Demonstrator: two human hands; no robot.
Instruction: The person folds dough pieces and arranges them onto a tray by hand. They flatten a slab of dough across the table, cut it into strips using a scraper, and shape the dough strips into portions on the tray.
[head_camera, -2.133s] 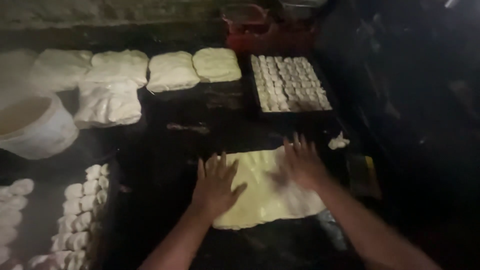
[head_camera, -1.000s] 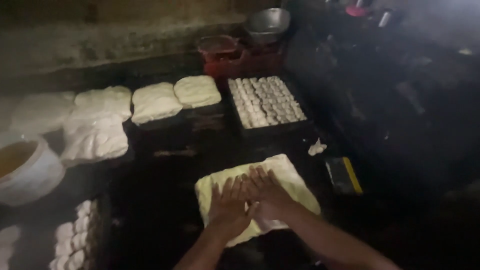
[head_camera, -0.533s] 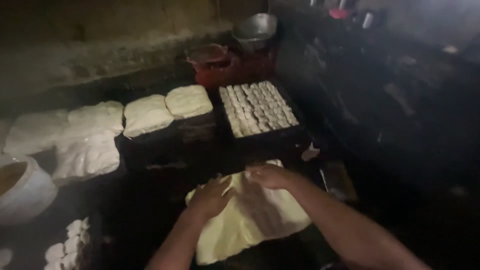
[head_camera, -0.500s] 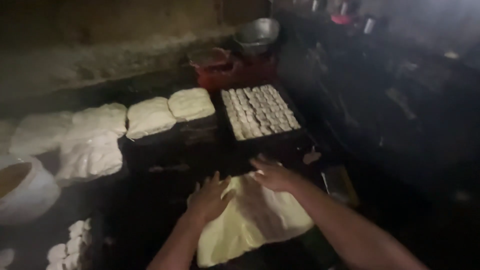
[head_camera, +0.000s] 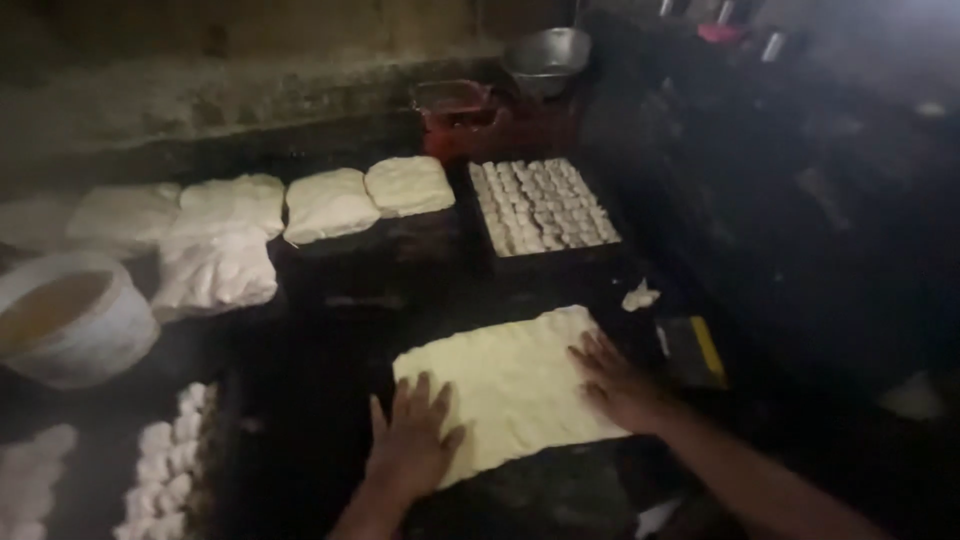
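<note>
Dark worktop (head_camera: 330, 330), dough sheet (head_camera: 505, 385) under left hand (head_camera: 412, 445) and right hand (head_camera: 620, 385), fingers spread flat

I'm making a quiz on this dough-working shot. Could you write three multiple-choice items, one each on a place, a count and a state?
1. Where does the tray of small dough pieces sit relative to the flattened dough sheet?
A. beyond it
B. under it
C. nearer the person

2. How many hands lie on the sheet?
A. none
B. one
C. two

3. How are the hands posed?
A. clenched in fists
B. flat, fingers spread
C. pinching a corner upward

Answers: 1 A, the tray lies further up the dark worktop. 2 C, the left hand and right hand both rest on it. 3 B, both palms lie flat on the dough.
</note>
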